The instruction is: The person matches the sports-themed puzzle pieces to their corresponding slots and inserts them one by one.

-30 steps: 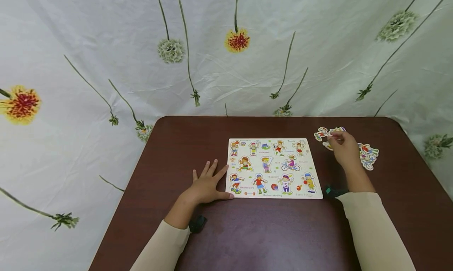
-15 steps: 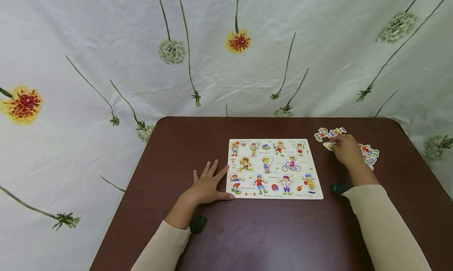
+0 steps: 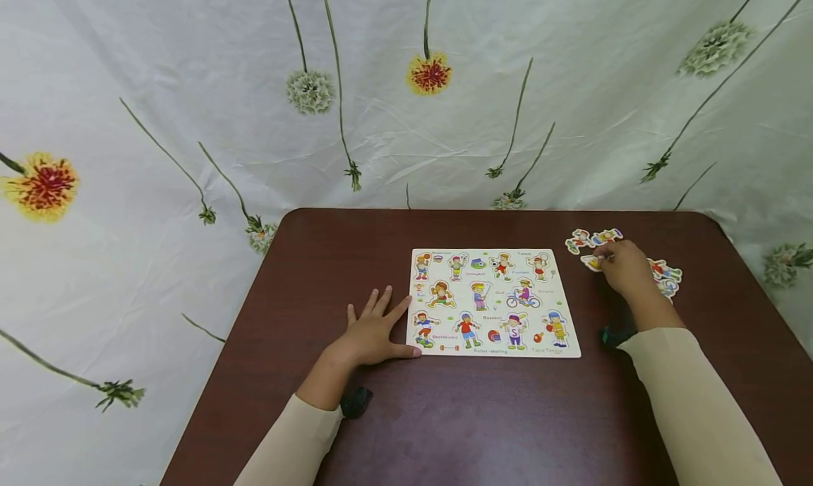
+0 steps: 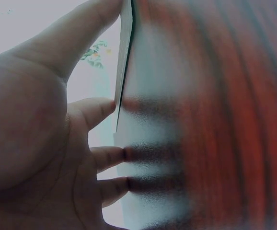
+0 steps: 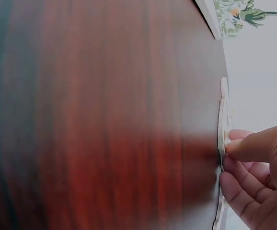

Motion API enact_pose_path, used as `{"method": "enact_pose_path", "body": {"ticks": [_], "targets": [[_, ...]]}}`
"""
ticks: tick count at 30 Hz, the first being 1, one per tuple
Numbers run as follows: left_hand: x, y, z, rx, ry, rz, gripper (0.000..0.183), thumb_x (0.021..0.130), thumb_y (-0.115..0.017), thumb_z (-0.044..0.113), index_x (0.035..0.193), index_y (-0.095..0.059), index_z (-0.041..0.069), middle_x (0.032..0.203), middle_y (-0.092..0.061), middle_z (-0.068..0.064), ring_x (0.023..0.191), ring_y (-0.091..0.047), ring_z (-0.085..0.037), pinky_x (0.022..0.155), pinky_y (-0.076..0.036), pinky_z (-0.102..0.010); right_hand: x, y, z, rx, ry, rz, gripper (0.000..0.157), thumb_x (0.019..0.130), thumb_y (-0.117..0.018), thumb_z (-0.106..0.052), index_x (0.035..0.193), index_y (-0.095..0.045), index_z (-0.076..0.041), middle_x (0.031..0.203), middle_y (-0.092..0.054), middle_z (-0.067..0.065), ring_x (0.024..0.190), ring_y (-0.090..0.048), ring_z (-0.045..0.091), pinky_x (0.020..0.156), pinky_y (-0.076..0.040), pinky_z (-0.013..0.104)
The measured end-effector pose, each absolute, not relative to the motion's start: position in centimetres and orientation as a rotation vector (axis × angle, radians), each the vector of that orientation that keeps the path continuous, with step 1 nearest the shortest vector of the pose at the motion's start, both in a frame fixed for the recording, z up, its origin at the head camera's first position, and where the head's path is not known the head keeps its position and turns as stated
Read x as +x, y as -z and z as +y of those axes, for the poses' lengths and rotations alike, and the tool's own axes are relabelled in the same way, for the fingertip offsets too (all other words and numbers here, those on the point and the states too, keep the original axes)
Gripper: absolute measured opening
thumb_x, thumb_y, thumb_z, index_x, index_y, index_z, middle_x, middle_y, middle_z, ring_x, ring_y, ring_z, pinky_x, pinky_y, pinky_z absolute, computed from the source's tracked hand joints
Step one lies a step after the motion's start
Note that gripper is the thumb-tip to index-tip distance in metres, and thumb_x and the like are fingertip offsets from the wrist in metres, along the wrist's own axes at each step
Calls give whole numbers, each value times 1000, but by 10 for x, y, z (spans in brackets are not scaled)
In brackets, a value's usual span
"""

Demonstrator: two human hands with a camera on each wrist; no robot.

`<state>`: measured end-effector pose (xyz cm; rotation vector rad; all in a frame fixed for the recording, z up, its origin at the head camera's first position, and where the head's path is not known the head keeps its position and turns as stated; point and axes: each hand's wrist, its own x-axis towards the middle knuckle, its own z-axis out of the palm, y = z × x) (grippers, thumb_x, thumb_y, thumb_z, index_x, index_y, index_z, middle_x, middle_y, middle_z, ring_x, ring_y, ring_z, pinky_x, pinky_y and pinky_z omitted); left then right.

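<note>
A white puzzle board [image 3: 502,308] printed with children playing sports lies flat on the dark table. My left hand [image 3: 367,336] rests at its left side, fingers spread, with thumb and index fingertip at the board's edge. In the left wrist view the fingertips [image 4: 121,154] touch the tabletop. Right of the board, my right hand [image 3: 627,271] pinches a flat cut-out puzzle piece [image 3: 591,262], partly hidden under the fingers. In the right wrist view, thumb and fingers close on top of the thin piece [image 5: 222,124], low at the table.
Several more cut-out figure pieces [image 3: 579,240] lie behind the right hand. Another cluster of pieces [image 3: 667,274] lies to its right, partly covered by the hand. A white flowered cloth [image 3: 381,119] hangs behind the brown table [image 3: 343,246].
My right hand has come down slightly nearer and to the right, from over the back pieces onto the piece in front of them. The left hand and board stay put.
</note>
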<state>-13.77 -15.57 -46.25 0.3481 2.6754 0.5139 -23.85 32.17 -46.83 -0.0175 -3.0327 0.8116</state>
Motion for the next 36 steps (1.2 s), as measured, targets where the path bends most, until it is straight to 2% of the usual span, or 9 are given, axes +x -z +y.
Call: {"method": "enact_pose_path", "body": {"ticks": [5,13,16,21,30,36], "targets": [[-138,462,-155,353,-511,2674,102,80,-75,66,162,-24,32,172,-4,-13,159,2,-38,115,2,-78,-236,467,319,-23,-842,-3004,24,99,-54,-6,115,-67,7,114,-57,34,95,-59,45,75,-47,52],[-137,462,-155,344,-520,2673,102,80,-75,65,162,-25,32,172,-4,-13,159,2,-38,116,3,-78,-228,464,306,-56,-873,-2926,24,102,-59,-17,111,-64,5,109,-61,29,100,-61,44,81,-48,55],[-137,461,-155,341,-523,2671,102,80,-75,65,162,-24,32,172,-3,-12,159,3,-38,116,3,-78,-225,461,301,-89,-917,-2906,25,102,-60,-20,110,-64,4,106,-64,26,95,-63,40,75,-50,46],[-137,461,-155,342,-509,2667,103,81,-74,66,162,-22,32,172,-2,-12,159,3,-37,116,4,-77,-218,456,291,-127,-970,-2891,27,101,-62,-24,111,-62,1,103,-67,23,89,-63,34,67,-46,32],[-137,460,-154,345,-515,2673,102,80,-75,65,162,-24,32,172,-3,-13,159,2,-38,116,3,-77,-207,450,268,-53,-996,-2854,30,101,-64,-29,109,-63,-1,99,-68,19,88,-63,31,65,-45,31],[-138,461,-155,342,-518,2677,102,80,-76,65,162,-25,32,172,-4,-13,159,2,-38,116,2,-78,-200,450,245,-1,-1012,-2851,25,100,-66,-26,105,-64,-2,97,-68,17,86,-62,29,65,-45,29]]}}
